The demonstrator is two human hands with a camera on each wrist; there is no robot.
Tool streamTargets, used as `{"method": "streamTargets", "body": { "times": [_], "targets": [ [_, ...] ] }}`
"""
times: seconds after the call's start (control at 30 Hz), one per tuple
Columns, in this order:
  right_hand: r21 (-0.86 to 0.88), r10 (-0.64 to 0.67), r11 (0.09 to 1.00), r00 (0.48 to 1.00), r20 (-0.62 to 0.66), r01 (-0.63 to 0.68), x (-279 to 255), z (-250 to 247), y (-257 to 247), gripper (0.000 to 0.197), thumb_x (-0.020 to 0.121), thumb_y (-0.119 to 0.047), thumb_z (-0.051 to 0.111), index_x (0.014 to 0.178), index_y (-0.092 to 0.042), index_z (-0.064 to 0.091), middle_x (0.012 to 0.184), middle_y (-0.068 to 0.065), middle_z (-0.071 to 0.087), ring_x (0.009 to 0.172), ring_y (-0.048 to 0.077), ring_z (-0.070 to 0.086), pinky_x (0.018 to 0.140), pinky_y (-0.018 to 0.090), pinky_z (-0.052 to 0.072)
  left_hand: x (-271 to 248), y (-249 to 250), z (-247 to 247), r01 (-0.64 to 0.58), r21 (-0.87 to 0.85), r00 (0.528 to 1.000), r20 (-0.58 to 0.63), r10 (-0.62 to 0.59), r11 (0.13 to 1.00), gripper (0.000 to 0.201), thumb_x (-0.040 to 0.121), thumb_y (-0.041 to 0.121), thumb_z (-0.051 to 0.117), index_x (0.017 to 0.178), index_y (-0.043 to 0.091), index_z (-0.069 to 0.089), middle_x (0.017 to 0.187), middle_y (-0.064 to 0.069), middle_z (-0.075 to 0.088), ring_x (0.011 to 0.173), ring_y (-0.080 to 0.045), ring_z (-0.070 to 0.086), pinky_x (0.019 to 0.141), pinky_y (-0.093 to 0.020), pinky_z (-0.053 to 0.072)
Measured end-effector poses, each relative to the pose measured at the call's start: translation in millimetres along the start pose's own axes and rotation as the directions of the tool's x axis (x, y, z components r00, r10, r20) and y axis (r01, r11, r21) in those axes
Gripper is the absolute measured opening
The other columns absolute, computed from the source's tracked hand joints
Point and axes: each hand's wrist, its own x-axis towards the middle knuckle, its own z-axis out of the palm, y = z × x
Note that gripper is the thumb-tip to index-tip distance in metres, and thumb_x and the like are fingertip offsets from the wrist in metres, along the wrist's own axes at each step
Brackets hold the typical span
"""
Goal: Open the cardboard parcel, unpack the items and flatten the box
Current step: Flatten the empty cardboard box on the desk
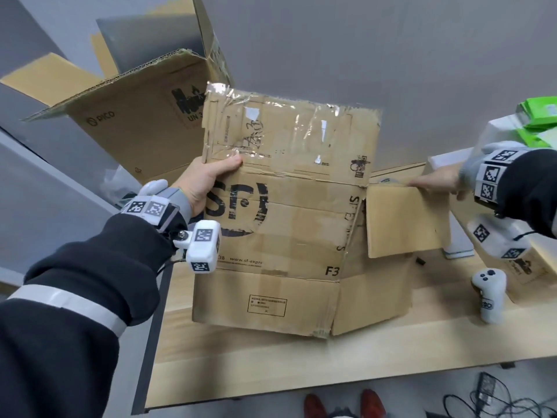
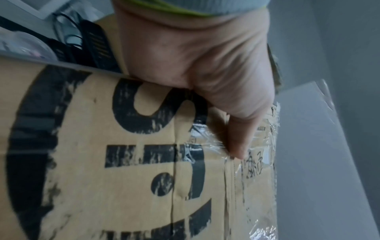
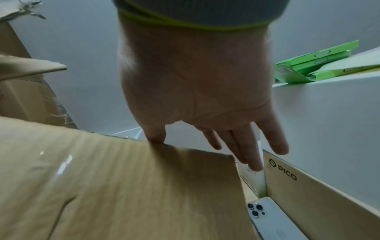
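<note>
My left hand (image 1: 208,182) pinches the box (image 1: 286,224) at its left edge, thumb across the taped front panel, fingers hidden behind; the box stands nearly collapsed, bottom on the table (image 1: 271,366), long axis upright. My right hand (image 1: 443,181) sits at the box's opposite side, fingers nearly straight, thumb on the top edge of the side flap (image 1: 404,221) that sticks out rightward toward it. Right hand is nearest that flap, so I judge folding it inward flattens the box.
</note>
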Motion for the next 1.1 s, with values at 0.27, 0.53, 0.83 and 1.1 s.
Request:
{"method": "streamTargets", "body": {
  "times": [0.27, 0.53, 0.83, 1.1],
  "targets": [
    [0.178, -0.025, 0.984, 0.999, 0.043, 0.017, -8.8, -3.1, -4.3, 0.079, 0.095, -0.062, 0.042, 0.153, -0.012, 0.02, 0.147, 0.019, 0.047, 0.131, 0.035, 0.048, 0.106, 0.05, 0.035, -6.7, -10.1, -25.1, 0.223, -0.042, 0.974, -0.024, -0.224, 0.974, 0.025, 0.093, 0.033, 0.068, 0.097, 0.01, 0.076, 0.09, -0.013, 0.076, 0.078, -0.03, 0.072, 0.072, -0.043, 0.064],
    [0.301, -0.106, 0.952, 0.986, 0.128, 0.063, -5.0, 8.3, -10.3, 0.077, 0.089, -0.067, 0.046, 0.149, -0.021, 0.033, 0.14, 0.012, 0.051, 0.123, 0.034, 0.053, 0.109, 0.057, 0.035, -10.3, -13.0, -31.3, 0.238, -0.133, 0.971, 0.064, -0.232, 0.962, 0.04, 0.099, 0.031, 0.057, 0.074, 0.017, 0.084, 0.082, -0.006, 0.079, 0.072, -0.023, 0.076, 0.06, -0.037, 0.063],
    [0.478, -0.251, 0.87, 0.942, 0.223, 0.119, -22.3, 24.2, -37.6, 0.042, 0.075, -0.065, 0.062, 0.078, -0.023, 0.056, 0.067, 0.004, 0.042, 0.062, 0.021, 0.049, 0.076, 0.035, 0.052, -8.7, -17.0, -7.9, 0.235, -0.297, 0.97, 0.14, -0.201, 0.926, 0.025, 0.094, 0.024, 0.062, 0.089, 0.013, 0.084, 0.093, -0.007, 0.079, 0.082, -0.023, 0.077, 0.074, -0.037, 0.062],
    [0.342, -0.287, 0.916, 0.94, 0.187, 0.212, -50.6, 29.9, -58.9, 0.035, 0.101, -0.004, 0.039, 0.067, -0.007, 0.047, 0.079, 0.021, 0.044, 0.07, 0.027, 0.046, 0.07, 0.023, 0.042, -9.8, -24.6, 16.4, 0.315, -0.262, 0.934, 0.254, -0.249, 0.912, 0.021, 0.086, 0.027, 0.07, 0.097, 0.012, 0.082, 0.097, -0.012, 0.078, 0.087, -0.029, 0.076, 0.081, -0.045, 0.061]
  ]
}}
